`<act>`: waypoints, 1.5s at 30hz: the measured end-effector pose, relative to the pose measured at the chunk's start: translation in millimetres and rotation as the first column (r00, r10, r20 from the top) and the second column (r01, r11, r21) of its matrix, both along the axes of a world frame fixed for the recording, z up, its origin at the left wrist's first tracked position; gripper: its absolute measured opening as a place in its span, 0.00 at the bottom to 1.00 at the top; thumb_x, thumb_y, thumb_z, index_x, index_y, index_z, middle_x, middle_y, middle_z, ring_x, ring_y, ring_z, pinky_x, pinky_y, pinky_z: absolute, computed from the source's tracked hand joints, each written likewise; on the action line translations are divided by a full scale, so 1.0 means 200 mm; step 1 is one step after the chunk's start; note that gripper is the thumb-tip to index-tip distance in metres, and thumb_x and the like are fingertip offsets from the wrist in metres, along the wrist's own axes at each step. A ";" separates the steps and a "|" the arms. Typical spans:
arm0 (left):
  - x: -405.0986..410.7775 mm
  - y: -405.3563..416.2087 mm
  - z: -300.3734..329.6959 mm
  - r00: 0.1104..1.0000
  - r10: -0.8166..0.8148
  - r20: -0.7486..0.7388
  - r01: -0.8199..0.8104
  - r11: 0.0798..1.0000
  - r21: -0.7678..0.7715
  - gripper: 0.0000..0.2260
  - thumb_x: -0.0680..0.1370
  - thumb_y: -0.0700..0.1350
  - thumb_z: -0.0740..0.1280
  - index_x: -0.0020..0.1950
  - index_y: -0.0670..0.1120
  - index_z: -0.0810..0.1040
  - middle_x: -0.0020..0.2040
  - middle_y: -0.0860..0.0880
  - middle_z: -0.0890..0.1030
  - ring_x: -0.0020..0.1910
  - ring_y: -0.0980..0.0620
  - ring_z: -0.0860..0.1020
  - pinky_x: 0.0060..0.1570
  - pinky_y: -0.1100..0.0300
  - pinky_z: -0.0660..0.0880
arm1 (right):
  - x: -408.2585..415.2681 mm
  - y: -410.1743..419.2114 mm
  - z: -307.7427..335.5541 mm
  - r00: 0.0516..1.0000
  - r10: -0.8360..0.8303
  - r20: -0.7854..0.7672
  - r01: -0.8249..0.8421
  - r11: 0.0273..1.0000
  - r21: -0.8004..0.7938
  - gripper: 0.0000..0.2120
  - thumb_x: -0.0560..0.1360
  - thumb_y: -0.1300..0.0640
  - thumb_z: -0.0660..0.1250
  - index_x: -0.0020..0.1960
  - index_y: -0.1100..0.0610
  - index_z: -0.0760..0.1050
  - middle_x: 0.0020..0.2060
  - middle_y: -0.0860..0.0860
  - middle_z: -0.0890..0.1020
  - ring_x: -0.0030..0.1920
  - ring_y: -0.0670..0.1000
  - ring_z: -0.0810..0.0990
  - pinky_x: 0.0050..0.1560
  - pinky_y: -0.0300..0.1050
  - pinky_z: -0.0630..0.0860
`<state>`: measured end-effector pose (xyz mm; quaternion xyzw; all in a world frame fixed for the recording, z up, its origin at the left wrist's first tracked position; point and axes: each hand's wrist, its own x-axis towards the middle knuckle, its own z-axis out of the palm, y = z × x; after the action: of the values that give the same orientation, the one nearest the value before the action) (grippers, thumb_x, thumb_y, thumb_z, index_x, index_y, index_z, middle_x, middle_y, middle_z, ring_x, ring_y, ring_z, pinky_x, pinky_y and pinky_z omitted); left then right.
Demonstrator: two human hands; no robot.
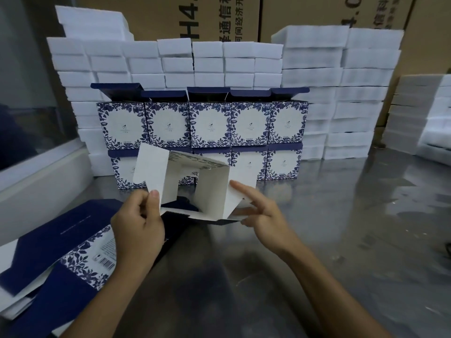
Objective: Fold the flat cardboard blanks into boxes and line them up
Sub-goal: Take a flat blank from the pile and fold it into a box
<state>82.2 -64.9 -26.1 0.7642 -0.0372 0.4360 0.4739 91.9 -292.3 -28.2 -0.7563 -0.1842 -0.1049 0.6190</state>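
A half-opened cardboard box (pixel 195 184), white inside with a blue floral print outside, hangs above the steel table (pixel 341 240) with its open end toward me. My left hand (pixel 139 223) pinches its left wall and flap between thumb and fingers. My right hand (pixel 261 213) has straight fingers: the index finger touches the right flap, the others lie under the bottom edge. Behind it, folded boxes (pixel 246 123) stand in two stacked rows, their dark blue lids up. A pile of flat blanks (pixel 61 252) lies at the lower left.
White foam blocks (pixel 341 93) are stacked in tall walls behind and right of the box rows. Brown shipping cartons (pixel 219 18) stand at the back. A white ledge (pixel 41 174) runs along the left side.
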 end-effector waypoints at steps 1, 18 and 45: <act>0.00 0.00 0.00 1.000 -0.001 -0.002 0.001 1.000 0.002 0.15 0.82 0.47 0.61 0.37 0.43 0.71 0.29 0.43 0.74 0.29 0.41 0.74 0.30 0.50 0.70 | 0.00 -0.01 -0.01 0.999 0.035 -0.004 -0.035 0.997 -0.062 0.42 0.69 0.81 0.53 0.68 0.40 0.71 0.56 0.40 0.81 0.50 0.49 0.84 0.41 0.47 0.70; -0.05 -0.08 -0.05 0.989 -0.086 -0.122 0.123 0.932 0.342 0.21 0.81 0.57 0.59 0.30 0.52 0.63 0.24 0.53 0.66 0.24 0.55 0.68 0.26 0.60 0.58 | -0.02 0.06 -0.04 0.827 -0.506 0.247 0.490 0.862 0.127 0.13 0.69 0.53 0.80 0.45 0.44 0.75 0.32 0.46 0.79 0.33 0.47 0.75 0.37 0.43 0.75; -0.07 -0.22 -0.08 0.936 -0.217 -0.276 0.215 0.976 -0.039 0.14 0.79 0.44 0.67 0.34 0.44 0.79 0.30 0.52 0.82 0.29 0.54 0.82 0.39 0.47 0.80 | -0.10 0.24 -0.12 0.995 -0.016 -0.103 0.007 0.996 -0.091 0.24 0.85 0.53 0.59 0.31 0.56 0.75 0.22 0.47 0.77 0.26 0.37 0.78 0.33 0.28 0.70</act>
<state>68.1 -109.6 -41.8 0.8072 -0.0519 0.2695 0.5226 72.8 -243.4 -51.8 -0.7889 -0.1522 -0.0608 0.5922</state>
